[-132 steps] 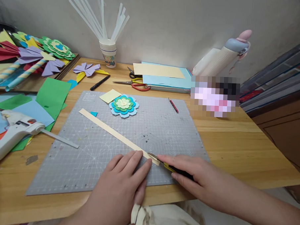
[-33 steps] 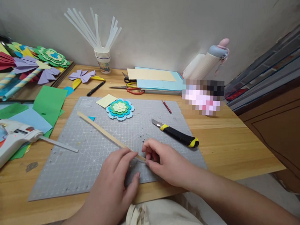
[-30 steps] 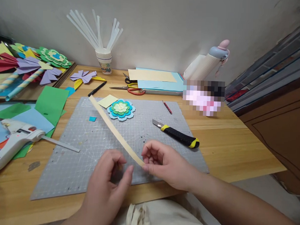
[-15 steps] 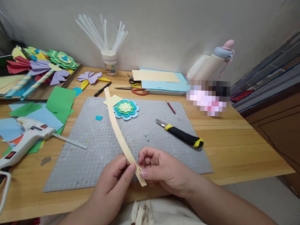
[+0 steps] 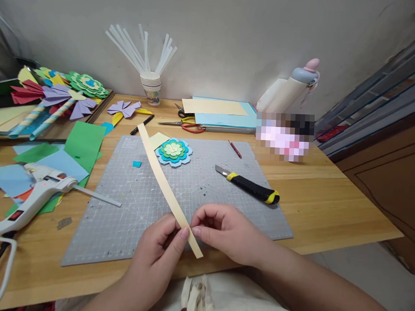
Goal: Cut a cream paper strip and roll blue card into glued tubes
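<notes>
A long cream paper strip (image 5: 164, 190) slants up and away over the grey cutting mat (image 5: 101, 233), its far end curving slightly. My left hand (image 5: 162, 250) is closed on its near part, thumb on top and fingers beneath. At the strip's right edge, my right hand (image 5: 221, 234) pinches with thumb and index fingertip; the exact contact is partly hidden. Beyond the strip lies a layered paper flower (image 5: 174, 152) in blue, green and pale yellow, beside a pale yellow paper piece (image 5: 159, 140). A black and yellow utility knife (image 5: 250, 187) rests to the right, blade showing.
On the left, a white glue gun (image 5: 37, 198) with its cord lies on coloured paper scraps (image 5: 82, 145). Behind the mat are scissors (image 5: 186, 125), stacked paper sheets (image 5: 226, 115) and cups (image 5: 151, 86) holding glue sticks. A bottle (image 5: 293, 90) leans at the back right.
My right thumb and index finger have closed together at the strip's edge. The strip's far end has swung slightly left. My left hand keeps its hold.
</notes>
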Action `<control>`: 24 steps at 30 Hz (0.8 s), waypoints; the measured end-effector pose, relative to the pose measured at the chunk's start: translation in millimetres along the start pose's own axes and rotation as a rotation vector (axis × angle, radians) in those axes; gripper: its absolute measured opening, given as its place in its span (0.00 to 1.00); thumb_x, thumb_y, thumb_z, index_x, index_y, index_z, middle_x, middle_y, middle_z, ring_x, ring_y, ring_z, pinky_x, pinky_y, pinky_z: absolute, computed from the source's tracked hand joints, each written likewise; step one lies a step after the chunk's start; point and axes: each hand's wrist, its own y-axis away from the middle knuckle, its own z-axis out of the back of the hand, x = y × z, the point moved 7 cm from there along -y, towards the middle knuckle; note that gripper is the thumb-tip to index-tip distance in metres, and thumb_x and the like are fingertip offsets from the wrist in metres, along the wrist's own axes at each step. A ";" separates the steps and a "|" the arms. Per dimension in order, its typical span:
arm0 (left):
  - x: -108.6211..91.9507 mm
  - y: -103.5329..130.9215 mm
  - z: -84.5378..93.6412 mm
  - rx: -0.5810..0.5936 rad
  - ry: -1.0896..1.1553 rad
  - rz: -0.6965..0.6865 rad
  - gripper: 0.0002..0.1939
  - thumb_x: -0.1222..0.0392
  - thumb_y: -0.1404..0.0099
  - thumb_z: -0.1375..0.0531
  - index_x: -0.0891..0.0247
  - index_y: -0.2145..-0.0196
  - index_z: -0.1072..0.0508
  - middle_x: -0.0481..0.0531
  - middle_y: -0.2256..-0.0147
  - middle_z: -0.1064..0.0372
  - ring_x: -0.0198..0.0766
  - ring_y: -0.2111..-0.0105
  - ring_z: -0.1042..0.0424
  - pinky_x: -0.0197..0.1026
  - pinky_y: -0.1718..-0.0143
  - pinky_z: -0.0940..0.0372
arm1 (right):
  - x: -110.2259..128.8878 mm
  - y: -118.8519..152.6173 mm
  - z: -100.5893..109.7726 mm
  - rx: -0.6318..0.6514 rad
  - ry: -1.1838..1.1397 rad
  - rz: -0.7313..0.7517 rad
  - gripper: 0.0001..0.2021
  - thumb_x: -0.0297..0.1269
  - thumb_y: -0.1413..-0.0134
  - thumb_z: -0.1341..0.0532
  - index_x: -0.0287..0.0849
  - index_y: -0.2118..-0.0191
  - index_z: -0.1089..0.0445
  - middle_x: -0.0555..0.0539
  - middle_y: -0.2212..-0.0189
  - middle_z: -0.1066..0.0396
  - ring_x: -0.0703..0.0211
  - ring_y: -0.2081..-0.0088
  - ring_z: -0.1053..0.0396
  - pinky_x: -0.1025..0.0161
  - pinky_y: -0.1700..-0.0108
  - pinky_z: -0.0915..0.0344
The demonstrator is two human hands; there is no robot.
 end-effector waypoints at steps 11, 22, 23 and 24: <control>6.0 1.9 1.4 -0.002 0.016 0.032 0.15 0.52 0.32 0.48 0.61 0.74 0.34 0.46 0.76 0.41 0.34 0.75 0.41 0.36 0.72 0.43 | 23.0 9.2 31.3 -0.305 0.113 0.223 0.04 0.37 0.47 0.40 0.43 0.70 0.33 0.52 0.74 0.35 0.63 0.70 0.37 0.65 0.67 0.40; 23.3 23.0 37.0 -0.515 0.221 0.050 0.07 0.54 0.33 0.46 0.57 0.67 0.31 0.46 0.69 0.38 0.35 0.69 0.42 0.37 0.69 0.43 | 29.3 72.4 174.7 -1.170 1.181 0.191 0.17 0.37 0.43 0.46 0.39 0.49 0.32 0.34 0.48 0.34 0.36 0.47 0.37 0.37 0.49 0.45; 21.7 24.3 38.2 -0.541 0.229 0.036 0.08 0.54 0.33 0.46 0.57 0.68 0.32 0.46 0.68 0.38 0.35 0.69 0.42 0.37 0.69 0.44 | 29.8 71.2 158.0 -1.150 1.195 0.224 0.20 0.36 0.42 0.47 0.41 0.45 0.35 0.35 0.43 0.38 0.37 0.44 0.41 0.36 0.46 0.49; 19.5 25.3 39.2 -0.565 0.231 0.020 0.08 0.55 0.33 0.46 0.58 0.68 0.32 0.47 0.68 0.38 0.35 0.69 0.42 0.37 0.68 0.44 | 31.5 66.3 132.2 -1.045 1.192 0.322 0.20 0.35 0.40 0.48 0.42 0.43 0.37 0.36 0.42 0.39 0.41 0.42 0.42 0.39 0.44 0.50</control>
